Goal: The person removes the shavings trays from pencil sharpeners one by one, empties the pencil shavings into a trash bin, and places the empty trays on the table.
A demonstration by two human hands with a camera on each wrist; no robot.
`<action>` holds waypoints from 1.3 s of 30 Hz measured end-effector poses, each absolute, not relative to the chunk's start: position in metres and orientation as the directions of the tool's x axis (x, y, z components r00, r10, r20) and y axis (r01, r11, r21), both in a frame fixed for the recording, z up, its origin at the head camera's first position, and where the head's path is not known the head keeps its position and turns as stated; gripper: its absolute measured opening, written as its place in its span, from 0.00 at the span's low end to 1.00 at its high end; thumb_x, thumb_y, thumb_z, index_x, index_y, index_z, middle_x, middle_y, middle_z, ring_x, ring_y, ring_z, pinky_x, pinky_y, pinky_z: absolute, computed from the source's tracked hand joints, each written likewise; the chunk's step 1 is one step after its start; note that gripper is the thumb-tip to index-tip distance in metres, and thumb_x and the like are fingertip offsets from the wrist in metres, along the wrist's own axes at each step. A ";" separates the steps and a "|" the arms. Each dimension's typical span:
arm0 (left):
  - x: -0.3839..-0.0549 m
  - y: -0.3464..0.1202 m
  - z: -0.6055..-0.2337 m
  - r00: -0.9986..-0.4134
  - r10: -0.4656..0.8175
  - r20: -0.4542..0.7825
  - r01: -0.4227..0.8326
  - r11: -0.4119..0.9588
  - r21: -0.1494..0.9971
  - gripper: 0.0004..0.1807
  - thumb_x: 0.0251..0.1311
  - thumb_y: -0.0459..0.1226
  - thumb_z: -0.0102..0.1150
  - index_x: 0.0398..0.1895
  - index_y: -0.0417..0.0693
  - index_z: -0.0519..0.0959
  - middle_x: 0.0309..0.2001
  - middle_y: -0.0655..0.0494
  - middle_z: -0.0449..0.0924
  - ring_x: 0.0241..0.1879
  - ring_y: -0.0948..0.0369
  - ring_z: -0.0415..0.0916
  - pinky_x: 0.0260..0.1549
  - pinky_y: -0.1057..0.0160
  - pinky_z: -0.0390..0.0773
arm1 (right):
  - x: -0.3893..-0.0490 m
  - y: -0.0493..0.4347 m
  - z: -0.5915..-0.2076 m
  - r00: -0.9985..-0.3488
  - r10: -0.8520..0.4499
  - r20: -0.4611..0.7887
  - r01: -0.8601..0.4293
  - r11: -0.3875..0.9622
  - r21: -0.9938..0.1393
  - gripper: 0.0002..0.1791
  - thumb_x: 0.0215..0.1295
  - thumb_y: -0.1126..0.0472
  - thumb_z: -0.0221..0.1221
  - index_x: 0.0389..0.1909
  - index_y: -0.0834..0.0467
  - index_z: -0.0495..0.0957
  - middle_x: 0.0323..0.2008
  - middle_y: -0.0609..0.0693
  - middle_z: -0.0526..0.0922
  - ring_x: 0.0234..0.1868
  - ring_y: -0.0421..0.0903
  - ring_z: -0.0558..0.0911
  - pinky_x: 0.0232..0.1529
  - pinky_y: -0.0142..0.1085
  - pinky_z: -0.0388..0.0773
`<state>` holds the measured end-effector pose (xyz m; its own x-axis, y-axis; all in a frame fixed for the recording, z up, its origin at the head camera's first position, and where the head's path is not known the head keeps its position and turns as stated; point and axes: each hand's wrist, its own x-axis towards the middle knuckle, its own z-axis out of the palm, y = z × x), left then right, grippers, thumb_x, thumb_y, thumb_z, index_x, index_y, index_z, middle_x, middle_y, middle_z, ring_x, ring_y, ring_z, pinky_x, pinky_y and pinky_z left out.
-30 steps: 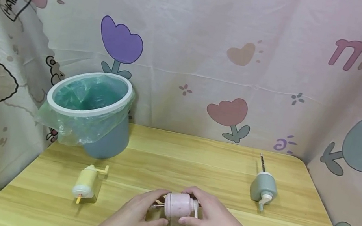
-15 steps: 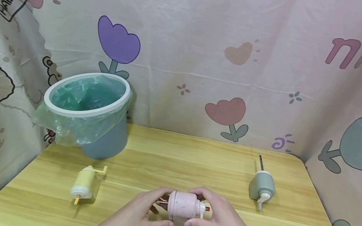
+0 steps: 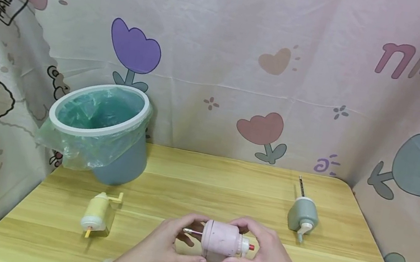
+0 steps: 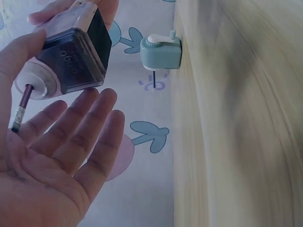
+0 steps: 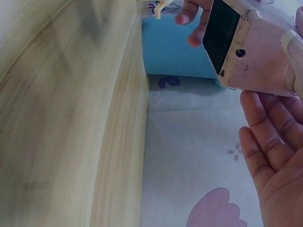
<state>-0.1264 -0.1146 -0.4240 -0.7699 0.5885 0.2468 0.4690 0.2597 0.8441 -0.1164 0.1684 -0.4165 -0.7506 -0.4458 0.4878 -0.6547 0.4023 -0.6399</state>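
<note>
Both hands hold a pink hand-crank pencil sharpener (image 3: 222, 239) on its side over the table's front. A pencil (image 3: 193, 232) runs through it, its eraser end out on the left and a red tip showing beside the white crank on the right. My left hand (image 3: 174, 243) grips the left end between thumb and fingers. In the left wrist view, the sharpener's dark see-through drawer (image 4: 73, 59) shows, and the pencil's eraser end points at the palm. My right hand (image 3: 261, 258) grips the crank end, thumb low in front and fingers behind.
A yellow crank sharpener (image 3: 98, 214) with a pencil in it stands at the left. On the right is a grey-green one (image 3: 303, 214), also with a pencil. A blue bin (image 3: 125, 165) with a green liner stands at the back left, before a printed curtain (image 3: 209, 33).
Both hands have moved a little to the right with the pink sharpener. The pencil's red tip, hidden at first by the right hand, now shows at the crank end.
</note>
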 end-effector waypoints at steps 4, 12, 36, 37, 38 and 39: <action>-0.128 -0.111 -0.423 -0.758 0.600 0.256 0.462 0.217 0.860 0.37 0.61 0.46 0.80 0.71 0.63 0.73 0.58 0.58 0.87 0.54 0.65 0.85 0.47 0.60 0.92 | -0.114 0.172 -0.415 -0.744 -0.427 0.514 -0.665 0.403 -0.629 0.36 0.48 0.47 0.84 0.58 0.43 0.80 0.46 0.36 0.88 0.47 0.35 0.85 0.53 0.35 0.84; -0.129 -0.105 -0.422 -0.735 0.609 0.298 0.483 0.163 0.860 0.36 0.59 0.44 0.82 0.70 0.60 0.76 0.59 0.56 0.87 0.53 0.66 0.85 0.46 0.61 0.92 | -0.108 0.178 -0.414 -0.738 -0.394 0.548 -0.675 0.429 -0.601 0.38 0.44 0.46 0.85 0.59 0.42 0.80 0.47 0.35 0.88 0.47 0.35 0.85 0.54 0.34 0.83; -0.127 -0.088 -0.424 -0.707 0.602 0.372 0.547 0.132 0.826 0.30 0.57 0.42 0.82 0.63 0.60 0.81 0.56 0.60 0.89 0.50 0.68 0.85 0.42 0.65 0.91 | -0.098 0.187 -0.410 -0.738 -0.346 0.579 -0.672 0.443 -0.593 0.37 0.45 0.51 0.86 0.58 0.43 0.80 0.47 0.36 0.88 0.47 0.36 0.85 0.55 0.31 0.81; -0.127 -0.088 -0.423 -0.708 0.600 0.372 0.548 0.134 0.826 0.30 0.57 0.43 0.82 0.63 0.60 0.81 0.56 0.61 0.89 0.51 0.68 0.85 0.42 0.65 0.91 | -0.099 0.186 -0.410 -0.736 -0.353 0.578 -0.676 0.438 -0.593 0.37 0.45 0.51 0.86 0.58 0.44 0.80 0.47 0.36 0.88 0.47 0.36 0.86 0.55 0.32 0.82; -0.126 -0.088 -0.423 -0.708 0.600 0.372 0.548 0.136 0.825 0.30 0.57 0.43 0.82 0.63 0.61 0.81 0.55 0.61 0.89 0.51 0.68 0.85 0.42 0.65 0.91 | -0.099 0.186 -0.409 -0.733 -0.358 0.578 -0.679 0.434 -0.592 0.37 0.46 0.51 0.86 0.58 0.44 0.80 0.47 0.36 0.88 0.47 0.36 0.86 0.55 0.32 0.82; -0.126 -0.089 -0.423 -0.707 0.601 0.372 0.551 0.138 0.823 0.30 0.57 0.43 0.82 0.62 0.60 0.81 0.55 0.61 0.89 0.51 0.68 0.85 0.42 0.65 0.91 | -0.099 0.186 -0.409 -0.731 -0.365 0.577 -0.682 0.430 -0.591 0.36 0.46 0.50 0.85 0.58 0.44 0.80 0.47 0.36 0.88 0.47 0.36 0.86 0.56 0.32 0.82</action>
